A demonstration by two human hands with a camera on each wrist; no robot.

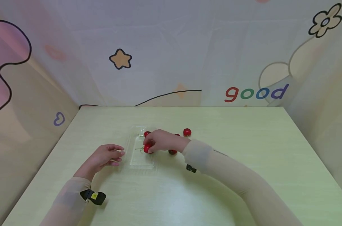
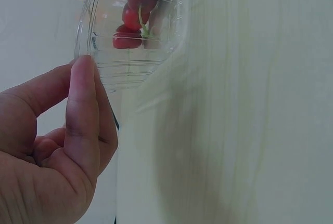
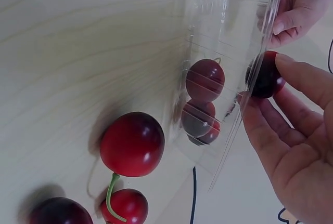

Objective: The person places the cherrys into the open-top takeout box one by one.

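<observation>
Near the middle of the pale green table point(image 1: 244, 163), I am seeing my right hand point(image 1: 162, 142) pinching a dark red cherry point(image 1: 147, 148) between thumb and fingertips, right over the right edge of the clear plastic tray point(image 1: 139, 158). My right wrist view is showing that same cherry point(image 3: 266, 74) sitting against the tray's point(image 3: 229, 37) transparent wall, with my fingers point(image 3: 304, 81) curling around it. My left hand point(image 1: 104, 157) is resting at the tray's left side, its fingertips touching the rim; in the left wrist view the thumb point(image 2: 83, 109) is pressing against the tray's point(image 2: 130, 70) edge while the other fingers are curling loosely behind it, so I am reading this as a light pinch on the rim. Through the plastic wall I am making out cherries already lying inside the tray point(image 2: 136, 13), at least three of them, one with a green stem showing. One more cherry point(image 1: 146, 133) is showing at the tray's far end, just beyond my right hand. Loose cherries are lying on the table to the right of the tray: one point(image 1: 187, 132) farther off to the right, another point(image 1: 172, 152) just beside my right wrist, and a third mostly hidden behind the hand. Behind the table, a printed backdrop point(image 1: 255, 93) with the word "good" is hanging.
</observation>
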